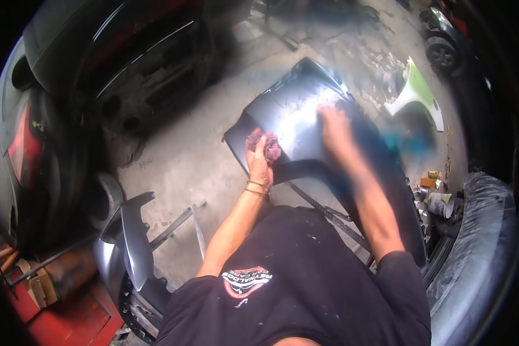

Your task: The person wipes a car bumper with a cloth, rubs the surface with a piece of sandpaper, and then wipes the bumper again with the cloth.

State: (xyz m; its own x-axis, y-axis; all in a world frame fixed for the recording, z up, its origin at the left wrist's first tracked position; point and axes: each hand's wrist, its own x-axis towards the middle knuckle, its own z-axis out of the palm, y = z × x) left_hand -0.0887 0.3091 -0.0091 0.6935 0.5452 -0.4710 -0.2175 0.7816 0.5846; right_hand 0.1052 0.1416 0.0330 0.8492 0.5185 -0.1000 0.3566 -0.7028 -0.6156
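left hand (pixel 260 155) fingers curled shut, right hand (pixel 335 128) flat, blurred, both arms extended

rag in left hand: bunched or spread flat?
Bunched. The pink rag sits as a crumpled wad under the left hand, pressed on the grey body panel, with no flat edge showing. The right hand is motion-blurred.

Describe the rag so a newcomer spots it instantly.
Find the large glossy dark grey car body panel lying on the concrete floor mid-frame. At its near left edge, the left hand presses a crumpled pinkish-red cloth rag against it. It is the only soft, reddish thing on the panel; the right hand is blurred.
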